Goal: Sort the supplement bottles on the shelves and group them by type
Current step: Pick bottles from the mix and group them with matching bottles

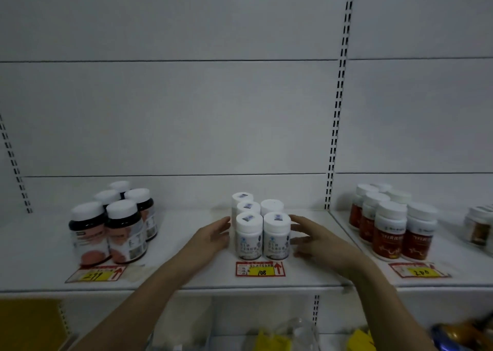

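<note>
White bottles squared up mid-shelf, hands either side.

I see the white bottles [260, 226] clustered in two short rows just behind the price tag [260, 268] — likely so the group reads against its label. My left hand [213, 234] and right hand [310, 234] flank them with fingers straight, gripping nothing, apparently to nudge the block tight. Dark bottles [117, 222] sit well apart at left, red-label bottles [389, 224] at right, each type on its own patch of shelf [186, 276].
</note>
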